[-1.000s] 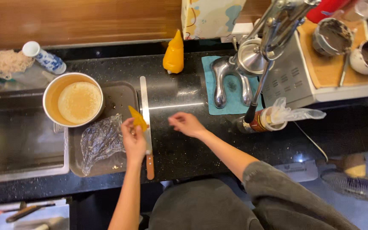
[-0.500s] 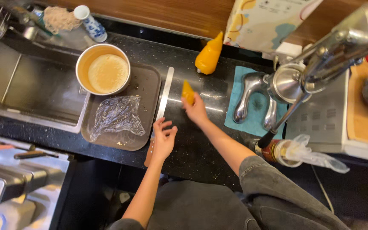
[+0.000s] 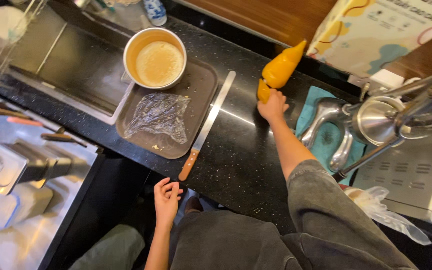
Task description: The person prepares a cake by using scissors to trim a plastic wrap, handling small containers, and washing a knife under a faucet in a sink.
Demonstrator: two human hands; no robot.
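Black speckled counter: our right hand pinches a small orange wedge at the far edge, touching the orange piping bag, which slants up-right. Our left hand hangs loosely curled below the near edge, farther off.

**Orange piece beside the piping bag**

I see a small orange wedge pinched at the fingertips of my right hand, low over the black counter. It touches the base of the orange piping bag, which lies tilted with its pointed tip toward the wall.
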